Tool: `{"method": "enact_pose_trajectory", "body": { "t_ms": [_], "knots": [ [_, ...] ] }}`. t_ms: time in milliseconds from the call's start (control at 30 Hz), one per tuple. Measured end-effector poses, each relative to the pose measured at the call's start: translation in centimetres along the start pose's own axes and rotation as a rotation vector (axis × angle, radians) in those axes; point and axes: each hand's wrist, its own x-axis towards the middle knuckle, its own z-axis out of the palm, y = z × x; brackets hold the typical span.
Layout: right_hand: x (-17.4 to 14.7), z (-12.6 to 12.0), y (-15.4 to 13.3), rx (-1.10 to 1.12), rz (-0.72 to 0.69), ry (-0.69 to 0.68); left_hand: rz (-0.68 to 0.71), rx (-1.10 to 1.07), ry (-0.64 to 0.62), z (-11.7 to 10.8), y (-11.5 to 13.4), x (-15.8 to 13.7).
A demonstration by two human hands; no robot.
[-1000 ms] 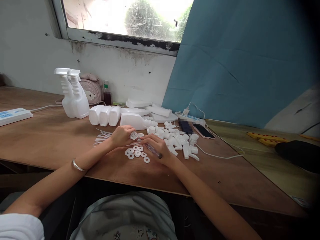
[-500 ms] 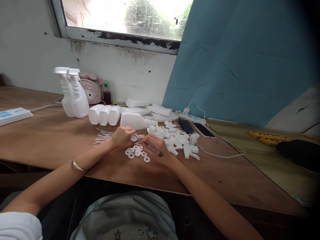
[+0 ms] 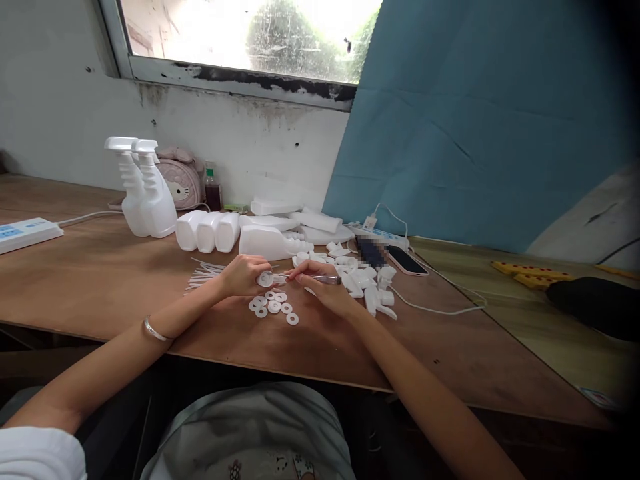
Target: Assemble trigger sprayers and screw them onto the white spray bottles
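Across the brown table [image 3: 100,287], in the head view, our left hand [image 3: 243,275] grips a white spray head [image 3: 265,279] just left of our right hand [image 3: 327,293], which clasps a slim tool [image 3: 330,280] pointing sideways toward it; whether the tip touches, we cannot tell

Glare whitens the window [image 3: 245,37], while the right edge is dark, perhaps blurred.

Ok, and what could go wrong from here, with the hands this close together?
The tool in the right hand points toward the white part held by the left hand, so a slip might jab that hand.
Loose rings lie just below the hands; a wrist could scatter them.
Spray heads lie heaped beside the right hand; a sideways nudge may shift some.
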Motion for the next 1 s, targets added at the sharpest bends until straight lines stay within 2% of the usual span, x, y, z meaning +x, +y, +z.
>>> {"method": "enact_pose_trajectory", "body": {
  "t_ms": [133,333,500,700,867,1000],
  "knots": [
    [0.0,-0.2,-0.2,0.035,0.016,-0.062,0.055,-0.033,-0.021,0.0,0.0,-0.1],
    [-0.4,0.4,-0.8,-0.036,0.014,-0.071,0.078,-0.035,-0.047,0.3,-0.2,-0.4],
    [-0.1,0.3,-0.1,0.130,0.040,-0.068,0.071,-0.036,-0.031,0.2,0.0,-0.2],
    [0.1,0.6,0.8,0.322,0.135,-0.037,0.080,-0.064,-0.040,0.0,0.4,0.1],
    [0.1,1.0,0.9,0.342,0.162,-0.064,0.069,-0.029,-0.093,0.3,0.2,0.0],
    [0.2,1.1,0.7,0.335,0.180,-0.032,0.071,0.026,-0.138,0.3,0.0,-0.1]
  ]
}}
